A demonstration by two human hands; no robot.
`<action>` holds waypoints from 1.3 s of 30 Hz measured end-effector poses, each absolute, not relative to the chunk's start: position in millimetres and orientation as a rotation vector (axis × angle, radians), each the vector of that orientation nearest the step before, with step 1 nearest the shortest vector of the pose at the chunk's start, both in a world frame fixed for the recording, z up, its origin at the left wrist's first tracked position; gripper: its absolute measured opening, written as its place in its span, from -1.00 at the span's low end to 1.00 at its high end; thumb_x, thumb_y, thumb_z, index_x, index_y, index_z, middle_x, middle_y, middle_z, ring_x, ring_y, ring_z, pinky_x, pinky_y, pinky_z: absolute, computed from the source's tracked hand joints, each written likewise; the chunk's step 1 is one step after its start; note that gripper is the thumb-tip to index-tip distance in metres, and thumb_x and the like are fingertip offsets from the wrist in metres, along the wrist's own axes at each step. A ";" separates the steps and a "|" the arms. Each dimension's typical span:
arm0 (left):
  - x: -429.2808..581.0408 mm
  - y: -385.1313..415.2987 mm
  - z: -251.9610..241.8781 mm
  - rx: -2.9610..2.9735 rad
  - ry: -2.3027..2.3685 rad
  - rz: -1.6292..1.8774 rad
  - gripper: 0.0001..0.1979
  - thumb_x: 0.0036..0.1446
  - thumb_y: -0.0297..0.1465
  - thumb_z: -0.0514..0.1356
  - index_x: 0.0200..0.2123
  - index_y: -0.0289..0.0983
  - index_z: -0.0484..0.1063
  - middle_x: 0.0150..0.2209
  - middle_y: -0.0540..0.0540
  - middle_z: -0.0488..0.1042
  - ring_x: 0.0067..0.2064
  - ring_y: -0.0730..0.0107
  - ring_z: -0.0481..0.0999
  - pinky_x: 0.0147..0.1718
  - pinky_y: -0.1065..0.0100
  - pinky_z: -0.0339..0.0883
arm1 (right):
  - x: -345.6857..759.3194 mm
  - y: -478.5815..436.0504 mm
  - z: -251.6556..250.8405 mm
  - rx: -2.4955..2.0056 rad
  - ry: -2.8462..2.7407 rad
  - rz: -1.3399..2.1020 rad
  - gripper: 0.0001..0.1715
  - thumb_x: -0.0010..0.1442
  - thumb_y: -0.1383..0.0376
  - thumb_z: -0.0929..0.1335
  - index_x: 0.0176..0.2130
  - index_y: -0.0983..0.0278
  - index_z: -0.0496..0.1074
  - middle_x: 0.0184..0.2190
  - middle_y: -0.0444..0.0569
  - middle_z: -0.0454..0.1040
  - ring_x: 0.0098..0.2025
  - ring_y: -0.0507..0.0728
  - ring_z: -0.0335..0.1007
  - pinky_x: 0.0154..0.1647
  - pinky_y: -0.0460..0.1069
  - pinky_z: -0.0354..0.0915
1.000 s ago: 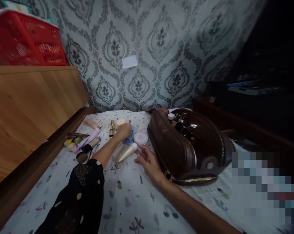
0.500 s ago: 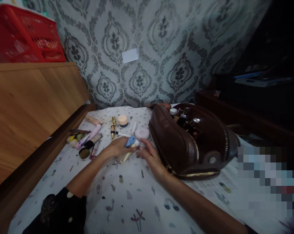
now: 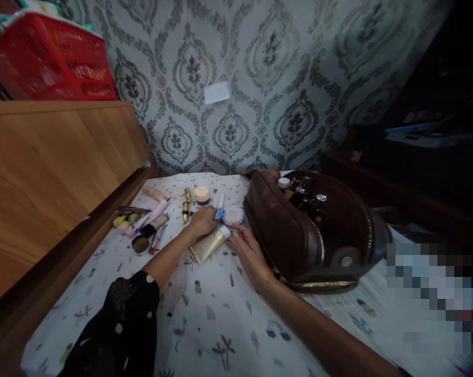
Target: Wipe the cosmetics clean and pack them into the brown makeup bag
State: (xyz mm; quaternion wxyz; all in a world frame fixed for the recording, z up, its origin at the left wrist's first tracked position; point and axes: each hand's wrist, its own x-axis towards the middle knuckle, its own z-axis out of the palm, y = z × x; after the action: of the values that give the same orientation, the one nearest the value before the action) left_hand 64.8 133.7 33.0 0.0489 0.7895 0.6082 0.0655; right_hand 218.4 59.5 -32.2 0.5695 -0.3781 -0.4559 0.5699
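My left hand [image 3: 203, 222] reaches forward over the patterned sheet [image 3: 205, 314] and pinches a small blue item [image 3: 220, 212] beside a round pale compact [image 3: 234, 215]. My right hand [image 3: 251, 253] lies with fingers spread next to the white cap of a cream tube [image 3: 210, 244], close to the brown leather bag [image 3: 299, 235]. The bag stands unzipped with bottles inside.
Cosmetics lie scattered at the left: a pink tube [image 3: 146, 221], gold lipsticks [image 3: 187, 204], a small jar [image 3: 202, 195], a brush [image 3: 144, 242]. A wooden headboard [image 3: 52, 167] runs along the left with a red basket [image 3: 52, 63] above. Dark furniture stands at the right.
My left hand drew back toward me with the blue item, then reached forward again to beside the compact. My right hand stayed near the tube's cap.
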 end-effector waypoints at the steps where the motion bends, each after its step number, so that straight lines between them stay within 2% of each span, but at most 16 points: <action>1: 65.8 135.2 31.7 2.401 1.864 0.202 -0.80 0.27 -0.29 0.14 -0.15 -0.25 0.48 -0.02 -0.19 0.52 0.06 0.09 0.48 -0.08 0.27 0.35 | 218.3 59.7 -31.6 -0.871 -1.042 1.352 -0.43 0.10 -0.13 0.40 -0.03 0.15 0.40 0.09 0.05 0.42 0.14 0.25 0.37 0.15 0.20 0.34; 6: 54.0 132.1 25.9 2.377 1.955 0.264 -0.80 0.26 -0.37 0.12 -0.10 -0.23 0.47 0.02 -0.16 0.50 0.10 0.13 0.44 0.00 0.27 0.33 | 218.7 60.4 -28.1 -0.856 -0.989 1.416 -0.41 0.03 -0.13 0.45 -0.08 0.15 0.42 0.02 0.02 0.45 0.13 0.25 0.36 0.15 0.20 0.33; 10: 24.8 132.8 25.8 2.267 2.167 0.359 -0.71 0.28 -0.42 0.07 0.04 -0.23 0.41 0.09 -0.22 0.42 0.17 0.10 0.37 0.05 0.23 0.31 | 219.0 60.4 -28.5 -0.861 -1.000 1.421 -0.45 0.06 -0.13 0.43 -0.08 0.14 0.43 0.02 0.00 0.46 0.09 0.22 0.39 0.16 0.18 0.33; 14: -4.7 138.7 21.5 2.120 2.341 0.421 -0.57 0.29 -0.31 0.08 0.20 -0.24 0.29 0.12 -0.31 0.35 0.18 -0.02 0.34 0.02 0.14 0.33 | 218.8 60.2 -29.1 -0.880 -1.022 1.393 -0.49 0.08 -0.12 0.42 -0.10 0.13 0.44 0.01 0.00 0.47 0.07 0.23 0.41 0.16 0.20 0.33; 17: -17.7 143.4 14.2 2.056 2.344 0.421 -0.47 0.25 -0.27 0.13 0.27 -0.20 0.22 0.06 -0.27 0.40 0.12 0.02 0.41 -0.01 0.17 0.34 | 219.2 57.7 -29.3 -0.920 -1.143 1.347 -0.50 0.13 -0.08 0.40 -0.05 0.13 0.43 0.07 0.02 0.44 0.12 0.24 0.39 0.18 0.21 0.31; 21: -26.1 150.2 10.2 2.009 2.336 0.428 -0.55 0.20 -0.32 0.16 0.16 -0.23 0.32 -0.03 -0.21 0.47 0.01 0.14 0.48 -0.08 0.27 0.36 | 219.3 51.4 -31.2 -0.926 -1.513 1.143 -0.49 0.04 0.09 0.46 -0.01 0.15 0.45 0.26 0.06 0.23 0.29 0.28 0.20 0.23 0.19 0.28; 23: -28.6 152.1 12.8 2.006 2.337 0.428 -0.62 0.20 -0.31 0.17 0.09 -0.23 0.37 -0.09 -0.16 0.49 -0.03 0.19 0.49 -0.11 0.31 0.36 | 219.7 49.2 -32.2 -0.946 -1.642 1.041 -0.46 0.00 0.19 0.46 0.01 0.16 0.45 0.29 0.06 0.18 0.29 0.29 0.20 0.21 0.20 0.29; 26: -28.4 148.5 20.6 2.007 2.374 0.435 -0.67 0.27 -0.31 0.12 0.07 -0.24 0.40 -0.11 -0.17 0.49 -0.05 0.17 0.49 -0.10 0.28 0.35 | 221.6 49.5 -32.8 -0.985 -1.706 0.950 -0.42 0.02 0.29 0.42 0.07 0.14 0.42 0.14 0.05 0.30 0.14 0.25 0.33 0.07 0.16 0.39; 28: -22.2 138.8 26.2 2.030 2.409 0.461 -0.63 0.30 -0.36 0.08 0.14 -0.22 0.37 -0.03 -0.24 0.43 0.03 0.08 0.45 -0.07 0.22 0.35 | 222.9 51.3 -33.0 -1.008 -1.715 0.909 -0.42 0.05 0.33 0.38 0.09 0.17 0.39 0.03 0.06 0.34 -0.02 0.21 0.39 -0.03 0.13 0.42; 31: -0.6 111.4 30.0 2.171 2.339 0.505 -0.56 0.28 -0.43 0.07 0.22 -0.16 0.31 0.08 -0.26 0.34 0.14 0.00 0.36 -0.02 0.16 0.34 | 223.3 53.0 -34.3 -1.053 -1.722 0.864 -0.42 0.07 0.36 0.35 0.11 0.21 0.36 -0.02 0.06 0.34 -0.19 0.15 0.40 -0.09 0.12 0.42; 33: 18.5 87.8 27.0 2.406 2.047 0.535 -0.63 0.32 -0.39 0.04 0.16 -0.19 0.36 0.02 -0.22 0.39 0.09 0.07 0.39 0.00 0.18 0.35 | 222.4 52.2 -35.2 -1.058 -1.718 0.848 -0.40 0.08 0.39 0.35 0.13 0.21 0.34 -0.02 0.06 0.34 -0.17 0.15 0.39 -0.08 0.11 0.41; 35: 34.9 65.9 19.7 2.599 1.648 0.561 -0.63 0.36 -0.27 0.01 0.17 -0.19 0.34 0.00 -0.17 0.44 0.06 0.14 0.41 0.06 0.17 0.33 | 221.1 50.7 -35.3 -1.051 -1.721 0.827 -0.38 0.07 0.43 0.35 0.14 0.22 0.32 -0.03 0.06 0.34 -0.07 0.18 0.37 -0.02 0.11 0.40; 39: 47.1 47.4 1.0 2.727 1.639 0.571 -0.62 0.33 -0.15 0.04 0.09 -0.19 0.41 -0.06 -0.20 0.49 -0.01 0.03 0.44 -0.02 0.05 0.35 | 220.0 48.7 -33.2 -1.093 -1.763 0.792 -0.42 0.07 0.48 0.34 0.09 0.22 0.33 -0.05 0.05 0.34 0.00 0.19 0.32 0.06 0.13 0.35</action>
State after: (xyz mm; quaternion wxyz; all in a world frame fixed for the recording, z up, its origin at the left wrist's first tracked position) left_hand 47.1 47.4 1.0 -0.0456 0.8427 0.5066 0.1763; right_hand 220.0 48.7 -33.2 0.4447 -0.4410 -0.7112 0.3194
